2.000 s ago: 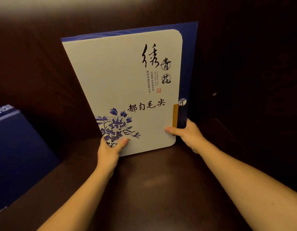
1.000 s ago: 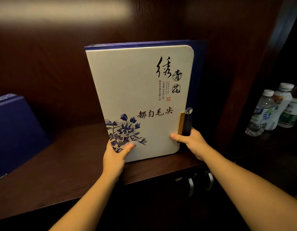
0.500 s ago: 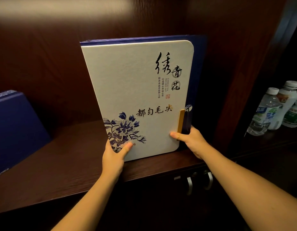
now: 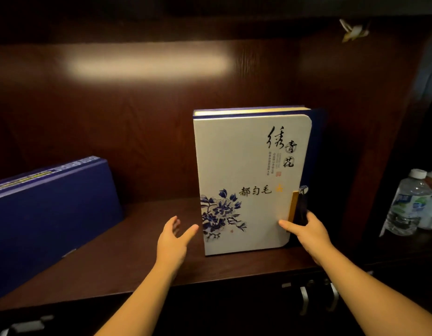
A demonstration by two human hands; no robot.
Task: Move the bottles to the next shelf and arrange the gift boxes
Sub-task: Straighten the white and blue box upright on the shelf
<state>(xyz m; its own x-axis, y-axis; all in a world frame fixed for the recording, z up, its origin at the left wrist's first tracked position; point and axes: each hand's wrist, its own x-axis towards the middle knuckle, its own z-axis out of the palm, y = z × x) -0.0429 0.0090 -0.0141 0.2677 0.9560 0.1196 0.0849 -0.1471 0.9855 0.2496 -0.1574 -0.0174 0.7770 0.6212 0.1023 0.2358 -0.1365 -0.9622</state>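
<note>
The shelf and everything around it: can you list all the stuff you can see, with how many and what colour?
Shelf: one, dark brown wood, runs across the middle.
White gift box: one, white front with blue flowers and black writing, blue sides, standing upright on the shelf's right part.
Blue gift box: one, dark blue, leaning at the shelf's left end.
Bottles: at least two, clear with white caps, next shelf at far right, partly cut off.
Cabinet handles: two, silver, below the shelf.
Left hand: one, open, just left of the white box, not touching.
Right hand: one, gripping the white box's lower right edge.
</note>
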